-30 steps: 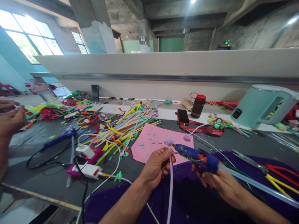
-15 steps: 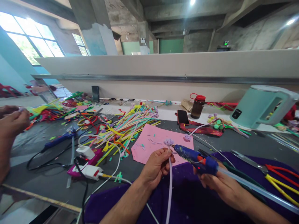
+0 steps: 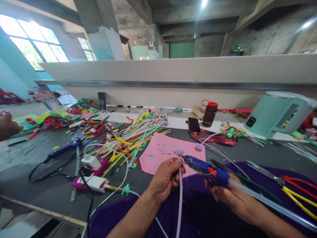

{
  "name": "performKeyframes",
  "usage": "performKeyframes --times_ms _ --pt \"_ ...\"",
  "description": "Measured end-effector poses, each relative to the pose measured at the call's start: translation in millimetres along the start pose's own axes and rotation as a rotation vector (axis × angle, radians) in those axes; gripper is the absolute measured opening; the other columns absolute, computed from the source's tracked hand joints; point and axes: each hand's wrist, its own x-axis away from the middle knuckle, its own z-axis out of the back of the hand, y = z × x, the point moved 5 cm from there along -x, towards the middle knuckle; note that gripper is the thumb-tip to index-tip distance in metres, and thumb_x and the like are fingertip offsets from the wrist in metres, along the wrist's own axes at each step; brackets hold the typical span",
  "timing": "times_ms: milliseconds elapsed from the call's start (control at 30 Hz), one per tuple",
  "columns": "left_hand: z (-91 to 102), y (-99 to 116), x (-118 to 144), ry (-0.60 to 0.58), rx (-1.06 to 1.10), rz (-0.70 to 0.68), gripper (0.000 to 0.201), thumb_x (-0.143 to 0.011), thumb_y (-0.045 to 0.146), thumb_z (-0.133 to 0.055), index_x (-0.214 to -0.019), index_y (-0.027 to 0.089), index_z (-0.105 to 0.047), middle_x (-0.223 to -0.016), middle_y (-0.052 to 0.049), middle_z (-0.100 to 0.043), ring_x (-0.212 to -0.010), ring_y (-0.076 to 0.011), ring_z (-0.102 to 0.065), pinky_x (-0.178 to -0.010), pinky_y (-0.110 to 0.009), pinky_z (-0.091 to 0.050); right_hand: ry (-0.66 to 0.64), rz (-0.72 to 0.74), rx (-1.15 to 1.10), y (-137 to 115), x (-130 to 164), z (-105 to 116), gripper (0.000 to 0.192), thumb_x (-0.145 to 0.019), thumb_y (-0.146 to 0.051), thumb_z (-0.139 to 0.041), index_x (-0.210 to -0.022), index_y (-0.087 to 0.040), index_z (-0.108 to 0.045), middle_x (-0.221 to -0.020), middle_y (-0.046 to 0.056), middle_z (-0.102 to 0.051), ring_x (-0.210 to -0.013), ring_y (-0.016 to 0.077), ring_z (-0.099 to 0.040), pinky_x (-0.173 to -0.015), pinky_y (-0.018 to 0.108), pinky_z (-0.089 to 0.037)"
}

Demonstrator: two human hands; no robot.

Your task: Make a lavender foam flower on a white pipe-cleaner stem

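Note:
My left hand [image 3: 165,177] pinches a lilac foam stem [image 3: 180,198] just under its small lilac flower head [image 3: 178,151]. My right hand [image 3: 229,195] grips a blue glue gun [image 3: 206,168] with a clear glue stick [image 3: 269,203] trailing out of its back. The gun's nozzle points left and sits right at the base of the flower head. Both hands hover over a pink sheet [image 3: 168,152] and a purple cloth [image 3: 198,211] near the front edge of the table.
A pile of coloured foam strips [image 3: 133,132] lies left of the pink sheet. A second blue glue gun [image 3: 63,147], power strip [image 3: 95,180] and cables sit at left. Phone [image 3: 193,124], brown bottle [image 3: 209,113], teal kettle [image 3: 278,114], scissors [image 3: 272,175] stand behind and right. Another person's hand [image 3: 7,127] is far left.
The other person's hand at far left has drawn back toward the frame edge. My two hands, the stem and the glue gun have barely moved.

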Motion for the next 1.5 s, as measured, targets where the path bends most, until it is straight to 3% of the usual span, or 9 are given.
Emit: performKeyframes --times_ms 167,267,400,533,600,767,933,1300,1500 --pt "0.4 -1.2 0.0 0.0 0.008 0.009 0.027 -0.076 0.036 -0.057 -0.066 0.011 -0.055 -0.05 0.004 -0.046 -0.035 -0.0004 -0.035 -0.031 -0.011 -0.022 -0.002 -0.107 -0.069 13.9 6.9 -3.8 0.032 -0.087 -0.041 -0.035 -0.078 -0.017 -0.054 -0.064 0.002 -0.054 -0.054 0.0133 -0.048 -0.05 0.023 -0.04" --pt "0.6 -0.4 0.0 0.007 0.024 0.005 0.025 -0.075 0.035 -0.058 -0.065 0.011 -0.056 -0.051 0.004 -0.047 -0.035 -0.0003 -0.036 -0.031 -0.011 -0.023 -0.016 -0.166 -0.194 18.9 10.7 -5.4 0.031 -0.086 -0.041 -0.039 -0.091 -0.017 -0.058 -0.071 0.004 -0.058 -0.055 0.0137 -0.051 -0.047 0.022 -0.042" --pt "2.3 0.5 -0.8 0.037 0.083 0.038 0.022 -0.072 0.032 -0.062 -0.066 0.012 -0.055 -0.053 0.003 -0.051 -0.034 0.0003 -0.035 -0.03 -0.011 -0.023 0.01 -0.109 -0.265 12.5 8.6 3.9 0.035 -0.085 -0.045 -0.038 -0.099 -0.018 -0.056 -0.08 0.007 -0.06 -0.06 0.0161 -0.055 -0.051 0.025 -0.045" --pt "5.8 4.0 -0.6 0.074 0.142 0.079 0.021 -0.069 0.03 -0.064 -0.066 0.011 -0.055 -0.053 0.002 -0.053 -0.034 -0.0002 -0.037 -0.029 -0.011 -0.023 0.136 0.077 0.02 10.5 -2.5 20.5 0.02 -0.079 -0.037 -0.05 -0.084 -0.018 -0.054 -0.076 0.005 -0.055 -0.068 0.0178 -0.053 -0.06 0.028 -0.044" --pt "7.9 8.5 -0.2 0.091 0.176 0.051 0.02 -0.068 0.028 -0.065 -0.067 0.011 -0.054 -0.054 0.003 -0.054 -0.034 0.0001 -0.036 -0.029 -0.01 -0.023 0.138 0.123 0.193 18.3 -8.1 19.7 0.015 -0.076 -0.03 -0.053 -0.084 -0.018 -0.051 -0.074 0.004 -0.051 -0.065 0.0162 -0.05 -0.059 0.027 -0.042" --pt "8.4 15.8 0.2 0.093 0.199 0.012 0.018 -0.068 0.025 -0.065 -0.069 0.012 -0.053 -0.057 0.003 -0.055 -0.036 0.0002 -0.036 -0.03 -0.009 -0.024 -0.03 0.068 0.455 43.4 -14.7 -2.6 0.029 -0.073 -0.027 -0.055 -0.1 -0.016 -0.051 -0.093 0.008 -0.054 -0.082 0.0195 -0.052 -0.07 0.03 -0.042" --pt "4.9 16.0 2.0 0.095 0.208 0.045 0.019 -0.067 0.025 -0.066 -0.068 0.012 -0.053 -0.055 0.003 -0.054 -0.036 0.0004 -0.035 -0.029 -0.008 -0.024 -0.162 -0.01 0.53 48.1 -15.9 -18.9 0.028 -0.075 -0.032 -0.055 -0.098 -0.017 -0.053 -0.093 0.008 -0.055 -0.084 0.0202 -0.053 -0.072 0.03 -0.041" --pt "1.8 8.2 3.2 0.065 0.143 0.073 0.019 -0.07 0.028 -0.065 -0.066 0.011 -0.057 -0.053 0.003 -0.051 -0.037 -0.0004 -0.037 -0.031 -0.01 -0.024 -0.138 0.011 0.457 42.4 -16.6 -11.3 0.034 -0.076 -0.035 -0.058 -0.106 -0.018 -0.055 -0.103 0.009 -0.055 -0.092 0.0218 -0.053 -0.078 0.033 -0.042" --pt "-6.9 -2.0 4.0 -0.027 0.003 0.12 0.027 -0.074 0.035 -0.059 -0.062 0.011 -0.057 -0.048 0.003 -0.048 -0.035 -0.0009 -0.036 -0.031 -0.012 -0.022 0.031 0.043 0.104 5.8 -29.9 9.0 0.012 -0.083 -0.024 -0.051 -0.091 -0.018 -0.059 -0.082 0.003 -0.061 -0.069 0.0119 -0.055 -0.061 0.022 -0.042"
